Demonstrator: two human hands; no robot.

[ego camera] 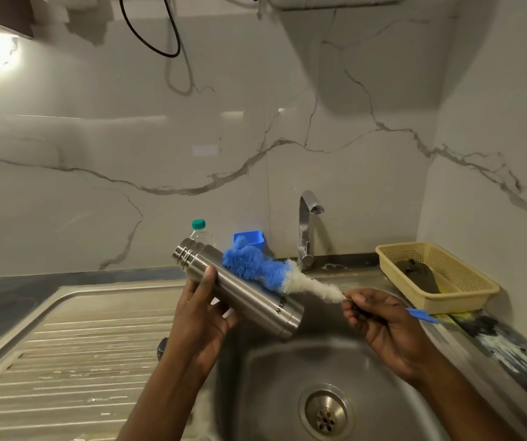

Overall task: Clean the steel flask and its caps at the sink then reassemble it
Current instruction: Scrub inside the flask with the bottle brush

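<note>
Your left hand (pixel 198 316) wraps the steel flask (pixel 239 289) above the sink (pixel 274 377), its long axis tilted, mouth end up-left. Your right hand (pixel 379 316) pinches the bottle brush (pixel 274 273), whose bristles lie across the flask's side.

The one camera sits on my head, wide-angle, looking forward and down, close over my hands (pixel 287 316); the sink (pixel 274 377) lies just below them, the marble wall (pixel 192 138) rises beyond.
</note>
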